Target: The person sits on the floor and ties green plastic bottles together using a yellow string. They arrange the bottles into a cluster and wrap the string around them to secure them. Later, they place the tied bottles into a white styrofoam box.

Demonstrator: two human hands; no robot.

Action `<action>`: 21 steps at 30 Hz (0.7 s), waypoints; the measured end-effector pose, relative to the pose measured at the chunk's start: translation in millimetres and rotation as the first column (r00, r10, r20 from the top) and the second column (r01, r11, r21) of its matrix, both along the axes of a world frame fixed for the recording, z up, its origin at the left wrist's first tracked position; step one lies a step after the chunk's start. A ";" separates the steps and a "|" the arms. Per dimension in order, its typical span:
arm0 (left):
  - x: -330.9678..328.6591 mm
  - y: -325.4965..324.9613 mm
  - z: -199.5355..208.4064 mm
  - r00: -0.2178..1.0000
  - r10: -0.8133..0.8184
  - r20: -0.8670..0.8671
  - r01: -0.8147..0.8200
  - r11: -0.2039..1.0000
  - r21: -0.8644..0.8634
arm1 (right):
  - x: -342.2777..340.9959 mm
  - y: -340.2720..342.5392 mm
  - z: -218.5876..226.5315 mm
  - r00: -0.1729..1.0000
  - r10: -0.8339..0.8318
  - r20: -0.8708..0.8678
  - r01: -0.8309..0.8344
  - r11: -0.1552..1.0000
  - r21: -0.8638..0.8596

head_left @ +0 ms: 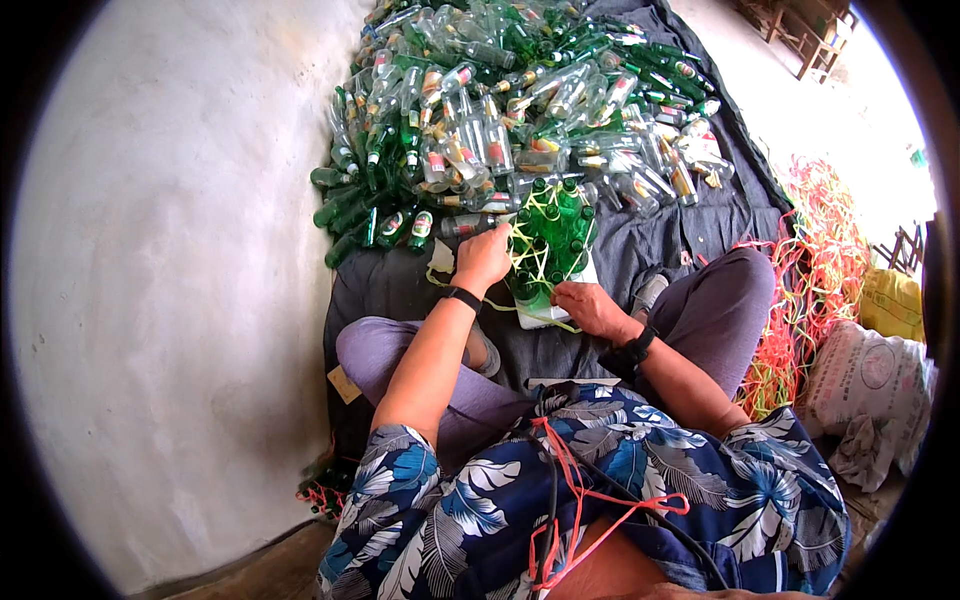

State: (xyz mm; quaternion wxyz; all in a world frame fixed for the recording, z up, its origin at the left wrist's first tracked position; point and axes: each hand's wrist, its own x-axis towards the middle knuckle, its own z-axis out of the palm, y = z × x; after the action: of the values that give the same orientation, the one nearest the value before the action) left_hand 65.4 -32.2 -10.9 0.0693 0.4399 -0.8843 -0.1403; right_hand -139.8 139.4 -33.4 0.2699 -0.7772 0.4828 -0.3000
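Note:
A tight cluster of upright green glass bottles [553, 222] stands between my hands on a white base [590, 274]. Pale yellow-green plastic strap [490, 304] is laced around and between the bottle necks, and a loose length loops on the near side. At the cluster's left edge, my left hand [485, 260] is closed on the strap. My right hand [594, 308] is at the near right corner with its fingers curled and pressed together. Anything pinched in the right fingers is too small to make out.
A large heap of loose clear and green bottles [500, 110] lies beyond on a dark cloth [740, 200]. A pale wall [190, 250] rises at left. Tangled red and yellow strap [815, 260], a yellow sack [893, 303] and a white sack [870, 385] are at right.

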 end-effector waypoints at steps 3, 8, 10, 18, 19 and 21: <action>-3.1 0.9 -0.9 0.999 -0.008 0.049 0.012 0.996 -0.091 | -7.9 -1.7 -2.3 0.998 0.002 -0.056 -0.013 0.983 -0.182; -2.2 17.3 24.7 0.991 0.042 0.128 -0.023 0.989 -0.146 | 0.9 0.4 21.7 0.981 -0.146 0.126 0.119 0.973 0.199; -12.4 30.4 52.3 0.999 -0.010 0.030 0.015 0.984 -0.177 | -4.4 -1.1 16.1 0.984 -0.130 0.119 0.109 0.979 0.172; -19.7 69.4 40.0 0.954 -0.274 -0.121 0.272 0.962 -0.033 | -6.2 -11.5 26.4 0.940 -0.240 0.242 0.142 0.921 0.362; -21.8 69.1 36.1 0.957 -0.272 -0.105 0.269 0.962 -0.037 | -4.6 -11.0 34.1 0.903 -0.340 0.263 0.169 0.844 0.510; -24.9 68.5 29.0 0.962 -0.265 -0.072 0.262 0.964 -0.048 | -6.3 -15.0 37.0 0.893 -0.370 0.255 0.198 0.833 0.516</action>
State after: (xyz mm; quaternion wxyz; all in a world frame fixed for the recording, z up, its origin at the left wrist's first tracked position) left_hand 40.5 36.3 18.1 0.0927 0.3113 -0.9340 -0.1487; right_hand -146.0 124.4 3.6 0.4843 -0.5399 0.5984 -0.3405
